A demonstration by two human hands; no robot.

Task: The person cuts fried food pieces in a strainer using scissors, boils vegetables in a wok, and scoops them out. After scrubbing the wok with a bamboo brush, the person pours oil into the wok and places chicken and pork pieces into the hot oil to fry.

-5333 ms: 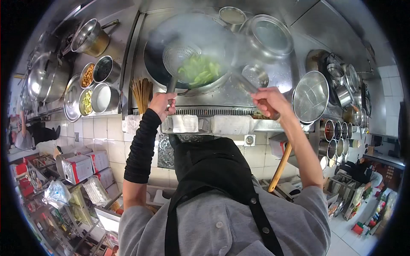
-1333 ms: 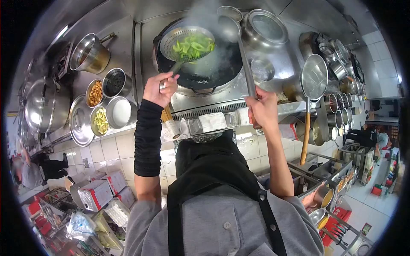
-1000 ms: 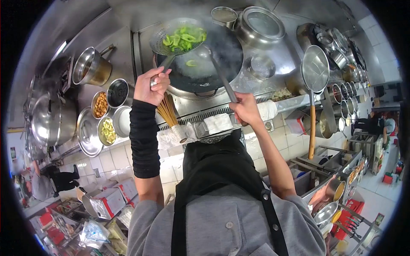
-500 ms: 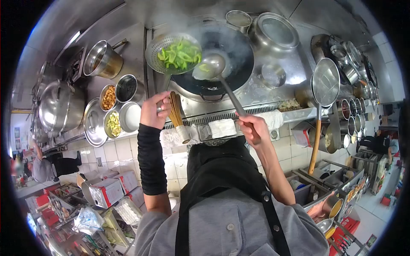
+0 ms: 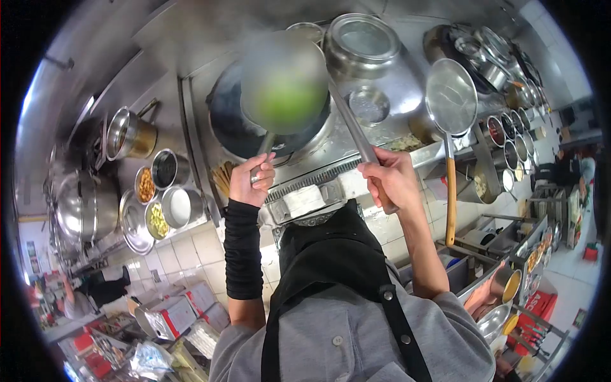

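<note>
My left hand (image 5: 252,180) is closed round the handle of a perforated strainer, which hangs over the black wok (image 5: 223,114). Blurred green vegetables (image 5: 286,102) show in the strainer; a smeared patch hides most of its bowl. My right hand (image 5: 391,179) grips the long ladle handle (image 5: 353,121), which slants up to the left; the ladle's head is hidden by the blur. Bamboo sticks (image 5: 222,177) lie left of my left hand, at the stove's front edge.
On the left counter are a bowl of nuts (image 5: 146,184), a bowl of pale green pieces (image 5: 156,220) and a tall pot (image 5: 135,135). A lidded pot (image 5: 363,41) stands behind right. A mesh strainer (image 5: 450,95) lies at right. A person (image 5: 102,291) is at far left.
The strainer with the green vegetables has moved from the wok's left side to over its middle. The ladle has moved up and away from the wok's front. The whole view has shifted.
</note>
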